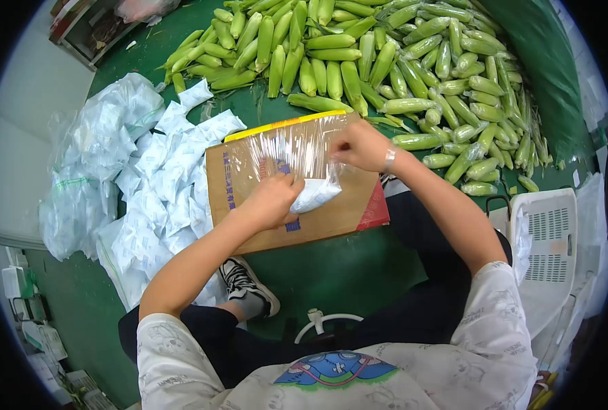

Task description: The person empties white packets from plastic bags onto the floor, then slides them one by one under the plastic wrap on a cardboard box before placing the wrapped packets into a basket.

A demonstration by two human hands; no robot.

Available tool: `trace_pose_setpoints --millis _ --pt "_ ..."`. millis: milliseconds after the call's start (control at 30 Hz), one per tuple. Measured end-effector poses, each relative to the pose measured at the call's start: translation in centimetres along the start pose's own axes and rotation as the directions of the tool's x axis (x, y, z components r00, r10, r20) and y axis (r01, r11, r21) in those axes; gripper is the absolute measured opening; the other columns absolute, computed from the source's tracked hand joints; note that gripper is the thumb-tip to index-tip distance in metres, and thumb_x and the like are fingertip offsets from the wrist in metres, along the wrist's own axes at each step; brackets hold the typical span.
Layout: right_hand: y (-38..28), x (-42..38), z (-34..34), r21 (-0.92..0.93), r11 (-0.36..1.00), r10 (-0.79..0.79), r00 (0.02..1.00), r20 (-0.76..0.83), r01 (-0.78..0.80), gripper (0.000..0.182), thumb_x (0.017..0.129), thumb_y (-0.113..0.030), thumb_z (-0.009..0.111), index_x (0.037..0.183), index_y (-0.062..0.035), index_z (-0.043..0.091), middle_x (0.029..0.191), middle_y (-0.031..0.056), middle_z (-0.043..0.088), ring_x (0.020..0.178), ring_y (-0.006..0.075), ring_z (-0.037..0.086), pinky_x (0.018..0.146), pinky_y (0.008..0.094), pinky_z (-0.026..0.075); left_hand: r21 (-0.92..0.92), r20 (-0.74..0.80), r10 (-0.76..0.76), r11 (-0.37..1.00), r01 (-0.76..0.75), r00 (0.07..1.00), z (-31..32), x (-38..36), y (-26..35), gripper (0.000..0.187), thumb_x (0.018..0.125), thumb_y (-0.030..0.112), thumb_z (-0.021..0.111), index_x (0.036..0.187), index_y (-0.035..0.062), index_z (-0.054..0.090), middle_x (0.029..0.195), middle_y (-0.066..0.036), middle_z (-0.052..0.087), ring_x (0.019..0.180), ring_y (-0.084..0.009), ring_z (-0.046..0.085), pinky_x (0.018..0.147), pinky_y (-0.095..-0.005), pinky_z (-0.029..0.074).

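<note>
A brown cardboard sheet (pixel 249 240) with blue printing and a red corner lies before my knees. Clear plastic film (pixel 294 154) stretches across its upper part, below a yellow strip (pixel 283 126) at the far edge. On the film's near side rests a white ice pack (pixel 320 195). My left hand (pixel 274 198) is closed at the pack's left end, fingers curled over it and the film. To the upper right, my right hand (pixel 364 146) pinches the film's edge, fingertips pressed together.
Loose white ice packs (pixel 155 212) are heaped on the left beside a bulging plastic bag (pixel 92 157). Green corn ears (pixel 270 44) are piled at the back, with film-wrapped corn (pixel 464 89) to the right. A white plastic basket (pixel 546 236) stands at the right.
</note>
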State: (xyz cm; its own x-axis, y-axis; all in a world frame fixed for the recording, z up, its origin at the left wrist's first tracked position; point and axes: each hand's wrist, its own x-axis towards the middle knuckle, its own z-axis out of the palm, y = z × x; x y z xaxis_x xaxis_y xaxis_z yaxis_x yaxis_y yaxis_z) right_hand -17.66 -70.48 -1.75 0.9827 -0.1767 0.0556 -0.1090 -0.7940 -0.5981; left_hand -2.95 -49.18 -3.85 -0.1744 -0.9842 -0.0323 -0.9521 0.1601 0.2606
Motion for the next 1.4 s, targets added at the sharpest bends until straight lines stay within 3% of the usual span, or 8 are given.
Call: trace_pose_setpoints --millis 500,633,800,967,1100,1200,1300,1400 --pt "-7.6 -10.8 13.5 -0.503 0.853 -0.187 0.981 -0.048 0.138 0.079 0.073 -0.015 0.066 0.14 0.0089 0.031 0.142 0.0284 0.035 0.134 0.0403 0.035 0.11 0.0477 0.031 -0.602 0.708 0.154 0.642 0.474 0.689 2.6 0.3 -2.6 0.057 0.072 0.041 0.08 0.107 -0.0015 0.067 0.099 -0.018 0.07 0.09 -0.0269 0.067 0.08 -0.0325 0.052" --pt "-5.7 -7.8 10.5 -0.092 0.989 -0.085 0.954 0.286 0.116 0.089 0.06 -0.026 0.074 0.134 0.0085 0.039 0.125 0.0297 0.05 0.117 0.04 0.05 0.099 0.0411 0.042 -0.07 0.512 -0.079 0.989 0.134 0.856 -1.6 -0.8 0.3 0.08 0.072 0.057 0.074 0.125 0.0002 0.055 0.116 -0.023 0.059 0.109 -0.038 0.057 0.097 -0.0421 0.043" --pt "3.4 3.8 8.5 0.335 0.881 -0.153 0.469 0.87 -0.333 0.073 0.071 -0.042 0.07 0.135 -0.0121 0.051 0.128 0.0127 0.059 0.113 0.0249 0.058 0.093 0.036 0.045 -0.05 -0.15 -0.183 0.983 0.178 0.972 0.4 -2.1 2.5 0.064 0.075 0.055 0.071 0.105 -0.0009 0.06 0.1 -0.022 0.061 0.092 -0.0364 0.062 0.075 -0.0451 0.05" --pt "4.2 6.3 8.5 0.402 0.618 0.15 0.603 0.784 -0.676 0.059 0.08 -0.047 0.062 0.129 -0.0148 0.059 0.125 0.0038 0.059 0.112 0.0177 0.055 0.091 0.0373 0.044 -0.028 -0.277 -0.263 0.964 0.266 0.924 3.6 2.2 -2.8 0.05 0.08 0.052 0.067 0.093 0.0036 0.066 0.07 -0.012 0.065 0.061 -0.0324 0.064 0.056 -0.0444 0.05" --pt "4.7 5.4 10.1 0.447 0.702 0.044 0.66 0.75 -0.555 0.049 0.088 -0.038 0.055 0.129 -0.0108 0.059 0.129 0.0047 0.057 0.116 0.0158 0.051 0.094 0.0295 0.04 -0.048 0.352 -0.313 0.935 0.351 0.882 2.0 3.3 -2.9 0.057 0.09 0.052 0.055 0.107 -0.0008 0.064 0.092 -0.018 0.069 0.082 -0.0297 0.068 0.073 -0.0429 0.052" --pt "1.6 3.2 11.2 0.536 0.734 -0.065 0.741 0.668 -0.418 0.043 0.094 -0.026 0.051 0.13 -0.0037 0.056 0.134 0.0089 0.055 0.123 0.019 0.048 0.104 0.0289 0.035 -0.652 0.663 -0.124 0.389 0.651 0.739 4.9 0.9 -0.6 0.062 0.097 0.052 0.043 0.129 0.0002 0.055 0.138 -0.02 0.048 0.129 -0.023 0.041 0.105 -0.0333 0.036" --pt "1.9 0.9 16.1 0.599 0.789 -0.239 0.831 0.502 -0.134 0.04 0.096 -0.025 0.051 0.129 -0.0047 0.056 0.133 0.0117 0.055 0.125 0.0231 0.047 0.108 0.0332 0.034 -0.515 0.785 -0.058 0.49 0.703 0.616 10.0 -2.0 2.5 0.067 0.098 0.056 0.038 0.122 -0.0027 0.059 0.124 -0.017 0.059 0.111 -0.0221 0.055 0.096 -0.033 0.041" --pt "-0.4 -1.9 16.5 0.496 0.868 -0.273 0.874 0.403 0.043 0.038 0.097 -0.025 0.051 0.128 -0.0049 0.056 0.133 0.0143 0.054 0.126 0.0282 0.047 0.109 0.0368 0.032 -0.681 0.728 -0.068 0.038 0.731 0.682 10.0 -5.1 7.5 0.07 0.096 0.059 0.038 0.116 -0.0026 0.063 0.112 -0.013 0.064 0.098 -0.0185 0.059 0.084 -0.0307 0.047"
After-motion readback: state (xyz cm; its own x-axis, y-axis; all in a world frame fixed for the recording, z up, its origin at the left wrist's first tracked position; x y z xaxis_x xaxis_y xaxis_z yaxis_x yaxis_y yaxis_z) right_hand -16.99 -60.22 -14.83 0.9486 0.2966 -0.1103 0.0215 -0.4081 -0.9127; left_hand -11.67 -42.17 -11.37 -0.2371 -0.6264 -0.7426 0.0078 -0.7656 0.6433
